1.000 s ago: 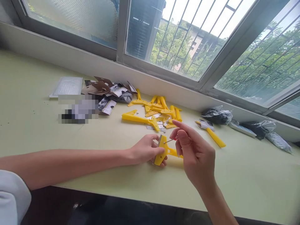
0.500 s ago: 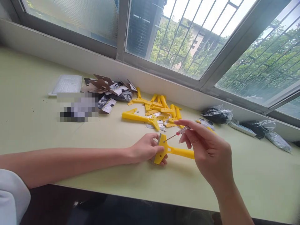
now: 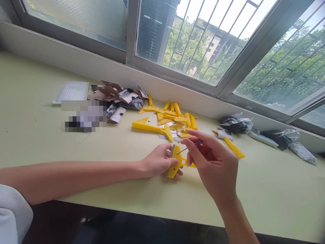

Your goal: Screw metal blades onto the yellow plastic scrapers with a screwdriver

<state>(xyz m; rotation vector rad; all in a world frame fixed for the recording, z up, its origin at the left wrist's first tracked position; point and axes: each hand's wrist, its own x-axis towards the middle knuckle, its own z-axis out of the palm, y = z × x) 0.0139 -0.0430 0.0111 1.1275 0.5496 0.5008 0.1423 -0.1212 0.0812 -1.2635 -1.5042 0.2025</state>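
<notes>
My left hand (image 3: 158, 161) grips the head of a yellow scraper (image 3: 173, 169), thumb on top and fingers underneath. A metal blade edge shows along the head's left side, and the handle points right, partly hidden behind my other hand. My right hand (image 3: 214, 161) is closed around the handle of a small screwdriver (image 3: 186, 149). The screwdriver's tip rests on a screw near the upper part of the scraper head. A second hole shows lower on the head, close to my left thumb.
Beyond my hands lies a pile of yellow scraper parts (image 3: 175, 113) with small metal pieces. Opened cardboard packaging (image 3: 109, 91) and a bubble mailer (image 3: 72, 91) sit at the back left. Another yellow scraper (image 3: 234, 147) and black items in clear bags (image 3: 236, 123) lie to the right, below the window.
My right hand has shifted left and its fingers have closed in around the screwdriver handle, covering more of it. My left hand and the scraper have stayed in place.
</notes>
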